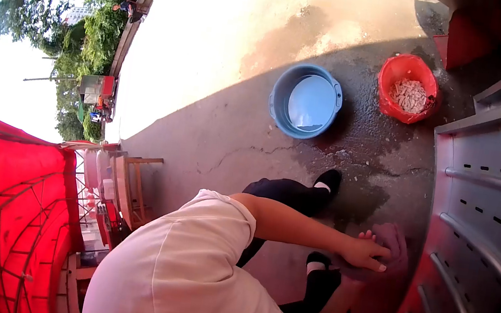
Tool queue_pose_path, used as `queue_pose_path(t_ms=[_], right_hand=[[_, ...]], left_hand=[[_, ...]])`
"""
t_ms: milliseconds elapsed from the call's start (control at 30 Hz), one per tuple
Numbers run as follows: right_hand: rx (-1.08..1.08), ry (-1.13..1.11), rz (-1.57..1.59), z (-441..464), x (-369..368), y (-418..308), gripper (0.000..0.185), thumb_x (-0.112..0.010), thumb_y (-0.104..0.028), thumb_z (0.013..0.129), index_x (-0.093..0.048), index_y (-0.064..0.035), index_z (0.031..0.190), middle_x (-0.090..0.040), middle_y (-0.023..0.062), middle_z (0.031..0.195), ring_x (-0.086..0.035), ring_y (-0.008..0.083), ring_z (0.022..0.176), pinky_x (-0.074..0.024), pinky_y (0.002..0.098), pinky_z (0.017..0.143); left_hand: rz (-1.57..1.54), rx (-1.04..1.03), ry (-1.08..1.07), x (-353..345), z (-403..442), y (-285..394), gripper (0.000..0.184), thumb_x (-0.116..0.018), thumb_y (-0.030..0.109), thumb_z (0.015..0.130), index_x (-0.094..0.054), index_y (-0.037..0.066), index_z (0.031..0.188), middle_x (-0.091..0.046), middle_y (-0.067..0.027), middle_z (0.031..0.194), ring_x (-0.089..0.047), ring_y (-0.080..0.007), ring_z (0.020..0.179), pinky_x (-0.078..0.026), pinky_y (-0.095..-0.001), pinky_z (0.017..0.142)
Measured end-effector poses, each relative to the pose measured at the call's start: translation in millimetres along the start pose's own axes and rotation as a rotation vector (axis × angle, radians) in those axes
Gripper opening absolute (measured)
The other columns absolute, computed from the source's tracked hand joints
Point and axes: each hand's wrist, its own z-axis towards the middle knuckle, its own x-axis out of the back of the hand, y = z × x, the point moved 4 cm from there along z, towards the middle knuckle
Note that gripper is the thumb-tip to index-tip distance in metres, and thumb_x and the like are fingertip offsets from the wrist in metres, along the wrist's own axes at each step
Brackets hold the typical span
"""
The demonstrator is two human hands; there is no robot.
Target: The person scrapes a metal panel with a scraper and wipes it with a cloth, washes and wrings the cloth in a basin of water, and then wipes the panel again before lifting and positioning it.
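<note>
My left hand (367,252) is closed, with its back up and fingers bent, on a mauve-grey limp thing (398,247). Finger-like folds show at its far edge, but I cannot tell whether it is a glove or a cloth. My right forearm (331,310) reaches toward the same thing from below. The right hand is covered by it, so its fingers do not show. Past the hands, the blue-grey basin (280,100) holds clear water. A red-lined bucket (388,102) beside it contains many pale, elongated pieces (409,95).
A metal rack with rails (476,243) stands along the right side. Wet, cracked pavement (359,145) lies around the basin. Red tarpaulin (6,187) and wooden furniture (126,187) fill the left. A person (129,9) sits far off by a wall.
</note>
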Motion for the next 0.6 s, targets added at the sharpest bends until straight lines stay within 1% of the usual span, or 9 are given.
queue_pose_path(t_ms=[100,200,300,367,400,467,500,567,600], right_hand=[[-0.051,0.012,0.029,-30,-11,10,0.058,-0.045,-0.035,0.097,-0.023,-0.0109,0.145,-0.037,0.0071,0.143,-0.033,0.0227,0.134,-0.029,0.0425,0.11],[-0.174,0.078,-0.175,-69,-16,27,0.059,-0.046,-0.037,0.097,-0.025,-0.0104,0.144,-0.037,0.0066,0.143,-0.033,0.0234,0.134,-0.0291,0.0428,0.11],[-0.301,0.078,-0.522,-91,-42,57,0.059,-0.05,-0.039,0.095,-0.032,-0.0084,0.141,-0.041,0.0065,0.14,-0.039,0.025,0.129,-0.0323,0.0424,0.107],[-0.285,0.035,-0.745,-109,-87,95,0.055,-0.055,-0.036,0.093,-0.039,-0.0066,0.137,-0.048,0.008,0.134,-0.047,0.0256,0.122,-0.0389,0.0414,0.102],[-0.309,0.018,-0.852,-126,-112,108,0.051,-0.056,-0.032,0.093,-0.042,-0.0058,0.134,-0.051,0.0084,0.129,-0.051,0.0254,0.116,-0.0421,0.0406,0.097],[-0.341,0.007,-1.086,-160,-155,120,0.044,-0.06,-0.025,0.092,-0.047,-0.0042,0.128,-0.058,0.0093,0.119,-0.059,0.0249,0.104,-0.0485,0.0389,0.089],[-0.303,-0.036,-1.138,-176,-163,126,0.037,-0.063,-0.017,0.089,-0.052,-0.0003,0.12,-0.061,0.0106,0.108,-0.062,0.0235,0.092,-0.0524,0.0369,0.079],[-0.336,-0.131,-1.232,-215,-187,139,0.039,-0.065,-0.015,0.087,-0.052,0.002,0.119,-0.061,0.0114,0.109,-0.062,0.023,0.093,-0.0518,0.0365,0.081],[-0.374,-0.167,-1.29,-241,-197,145,0.04,-0.066,-0.014,0.086,-0.052,0.0032,0.119,-0.06,0.0117,0.109,-0.062,0.0227,0.094,-0.0515,0.0363,0.081]], left_hand=[[-0.065,-0.015,0.23,7,-30,-11,0.04,-0.05,0.033,0.095,-0.046,0.002,0.12,-0.06,-0.0222,0.106,-0.057,-0.0384,0.102,-0.043,-0.0435,0.086],[-0.156,0.047,0.464,-10,-75,-27,0.033,-0.053,0.029,0.092,-0.048,-0.001,0.106,-0.06,-0.0253,0.099,-0.058,-0.0392,0.097,-0.044,-0.0444,0.083],[0.087,0.251,0.358,10,-155,37,0.037,-0.057,0.031,0.089,-0.05,-0.001,0.106,-0.06,-0.0271,0.102,-0.058,-0.0388,0.1,-0.044,-0.0455,0.085],[0.34,0.385,0.142,61,-226,90,0.052,-0.063,0.03,0.084,-0.046,0.0,0.122,-0.062,-0.0272,0.101,-0.062,-0.0376,0.094,-0.048,-0.0436,0.082],[0.379,0.34,0.525,108,-279,132,0.075,-0.067,0.025,0.081,-0.027,0.002,0.14,-0.065,-0.0251,0.092,-0.067,-0.0325,0.078,-0.054,-0.0391,0.069],[0.344,0.378,1.097,230,-403,204,0.092,-0.065,0.014,0.082,0.0,0.007,0.147,-0.065,-0.0221,0.074,-0.065,-0.0245,0.057,-0.054,-0.0348,0.054],[0.508,0.487,1.271,279,-482,268,0.095,-0.065,0.013,0.083,0.005,0.005,0.147,-0.066,-0.0204,0.08,-0.065,-0.0231,0.054,-0.054,-0.0325,0.051],[0.643,0.382,1.724,299,-633,418,0.099,-0.065,0.012,0.084,0.012,0.005,0.146,-0.067,-0.0166,0.083,-0.065,-0.0211,0.054,-0.055,-0.0302,0.048],[0.66,0.251,1.943,275,-689,491,0.079,-0.063,0.015,0.085,-0.015,0.001,0.146,-0.068,-0.0154,0.086,-0.065,-0.0195,0.054,-0.055,-0.0303,0.048]])
